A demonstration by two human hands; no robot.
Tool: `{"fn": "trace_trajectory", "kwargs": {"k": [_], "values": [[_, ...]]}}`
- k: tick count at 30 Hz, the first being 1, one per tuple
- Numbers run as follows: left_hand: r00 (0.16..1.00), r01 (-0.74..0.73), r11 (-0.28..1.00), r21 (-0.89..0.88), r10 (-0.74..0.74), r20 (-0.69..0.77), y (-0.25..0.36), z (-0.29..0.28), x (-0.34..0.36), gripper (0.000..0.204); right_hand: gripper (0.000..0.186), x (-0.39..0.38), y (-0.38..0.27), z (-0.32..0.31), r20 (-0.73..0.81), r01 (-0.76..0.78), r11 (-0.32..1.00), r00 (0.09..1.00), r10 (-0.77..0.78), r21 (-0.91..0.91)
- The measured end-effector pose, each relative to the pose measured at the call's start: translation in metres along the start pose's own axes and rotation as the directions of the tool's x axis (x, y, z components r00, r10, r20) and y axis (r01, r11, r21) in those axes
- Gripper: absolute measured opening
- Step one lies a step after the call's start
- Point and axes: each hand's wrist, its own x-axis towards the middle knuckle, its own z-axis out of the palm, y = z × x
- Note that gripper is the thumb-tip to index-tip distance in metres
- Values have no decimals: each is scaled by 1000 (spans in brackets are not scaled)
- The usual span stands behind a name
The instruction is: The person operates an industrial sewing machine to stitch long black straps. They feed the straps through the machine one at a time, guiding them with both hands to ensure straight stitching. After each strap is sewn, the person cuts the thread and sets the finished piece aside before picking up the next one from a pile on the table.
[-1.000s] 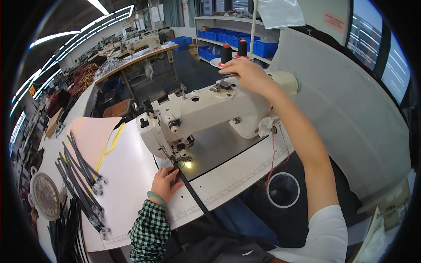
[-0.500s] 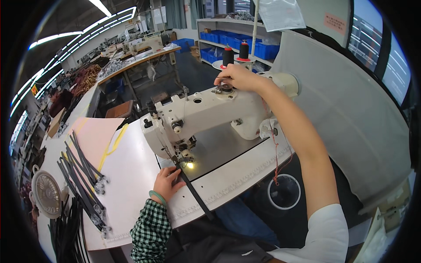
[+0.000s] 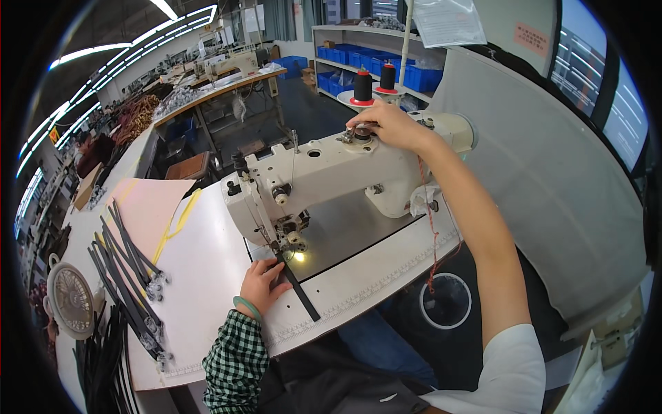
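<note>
A narrow black strap (image 3: 301, 295) runs from under the presser foot of the white sewing machine (image 3: 331, 168) toward the table's front edge. Beside the lit needle area, my left hand (image 3: 261, 286) holds the strap down, its fingertips closed at the strap's edge. My right hand (image 3: 393, 125) reaches over the machine's arm. Its curled fingers grip at the bobbin winder (image 3: 360, 136) on top, where a dark round bobbin partly shows; the exact finger contact is hidden.
Several black straps with clear-wrapped ends (image 3: 127, 276) lie on the left of the table, near pink paper (image 3: 152, 210) and a round woven basket (image 3: 71, 300). Black thread cones (image 3: 363, 88) stand behind the machine. A white-rimmed bin (image 3: 445, 324) sits below right.
The strap has fed toward the needle, so its near end lies farther from the table's front edge. Both hands remain at nearly the same places; the view has shifted slightly.
</note>
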Motion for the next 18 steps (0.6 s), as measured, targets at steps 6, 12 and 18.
{"fn": "trace_trajectory", "kwargs": {"k": [6,12,18], "values": [[1000,12,1000,-13,-11,12,1,-1,1,45,29,0,7,4,-10,-3,995,1000,4,98],[1000,13,1000,-16,-13,11,2,-1,0,45,30,0,6,5,-24,-5,997,1000,7,80],[1000,-17,1000,-17,17,-3,0,0,1,46,27,0,8,3,-9,21,997,1000,-20,73]]}}
